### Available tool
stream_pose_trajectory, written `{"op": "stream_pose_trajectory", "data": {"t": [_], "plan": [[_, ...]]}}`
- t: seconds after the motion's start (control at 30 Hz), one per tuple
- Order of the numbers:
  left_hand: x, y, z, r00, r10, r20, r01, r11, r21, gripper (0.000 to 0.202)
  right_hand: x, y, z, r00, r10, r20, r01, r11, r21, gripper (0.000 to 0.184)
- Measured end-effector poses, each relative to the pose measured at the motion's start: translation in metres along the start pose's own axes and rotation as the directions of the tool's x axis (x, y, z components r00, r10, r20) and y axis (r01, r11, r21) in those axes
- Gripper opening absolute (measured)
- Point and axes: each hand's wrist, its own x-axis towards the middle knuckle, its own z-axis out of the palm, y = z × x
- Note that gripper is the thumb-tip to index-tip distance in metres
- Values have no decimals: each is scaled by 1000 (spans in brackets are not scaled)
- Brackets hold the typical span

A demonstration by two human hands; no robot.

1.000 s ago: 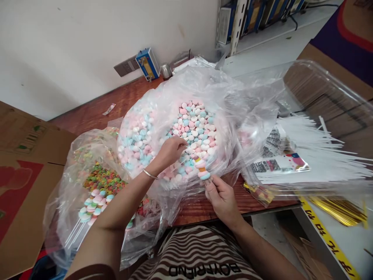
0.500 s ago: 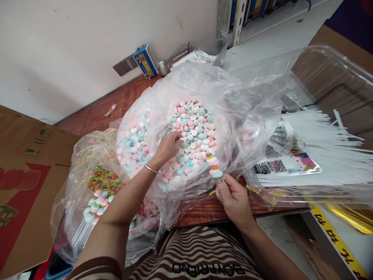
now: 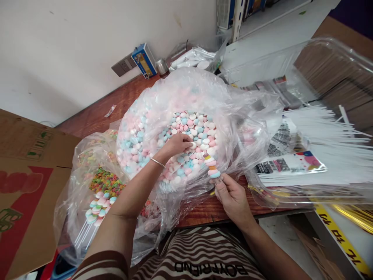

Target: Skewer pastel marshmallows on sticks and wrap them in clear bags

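Note:
My left hand (image 3: 180, 143) reaches into a large clear plastic bag (image 3: 151, 116) of pink, blue and white candies (image 3: 196, 130). Its fingertips are pinched among the candies, and what they hold is too small to name. My right hand (image 3: 230, 196) sits at the bag's near edge, closed on a thin stick that carries a stack of candies (image 3: 211, 166). The stick itself is mostly hidden by my fingers.
A second clear bag (image 3: 87, 186) at the left holds small multicoloured candies and several finished candy sticks (image 3: 97, 208). A clear tray (image 3: 335, 77) with white sticks (image 3: 320, 132) and printed wrappers lies at the right. Cardboard (image 3: 26, 163) stands left. The wall is behind.
My left hand has shifted slightly right and nearer within the candies. My right hand with the candy stick has moved a little to the right along the bag's edge.

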Motion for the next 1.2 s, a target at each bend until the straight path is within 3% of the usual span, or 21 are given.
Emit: {"op": "stream_pose_trajectory", "data": {"t": [0.2,0.3,0.47,0.57,0.63,0.73,0.8,0.97,1.2], "plan": [[2,1,12,989,57,-135,-34,985,167,11,0,0,0,1000,-1,10,1,1000,-9,36],[-1,-1,17,981,132,-139,-91,960,264,8,1,-1,1,1000,-2,7,2,1000,-11,37],[-17,-3,27,935,266,-236,-178,924,339,10,0,-5,1,1000,-5,3,5,999,-51,38],[-36,-3,29,908,266,-325,-225,961,158,13,2,-11,1,1000,-31,-3,30,992,-125,37],[-50,-3,30,921,227,-318,-265,961,-82,18,4,-15,2,998,-60,8,60,981,-185,35],[-71,-3,32,965,140,-222,-233,845,-480,37,8,-19,7,993,-106,54,116,957,-265,34],[-82,-3,34,978,85,-190,-187,761,-622,43,10,-19,11,989,-121,81,140,943,-303,34],[-101,-11,38,982,1,-189,-140,673,-726,48,8,-14,19,987,-112,118,146,931,-336,35],[-106,-23,41,952,-131,-276,-163,546,-822,48,1,-20,22,981,-94,171,145,936,-321,35]]}}
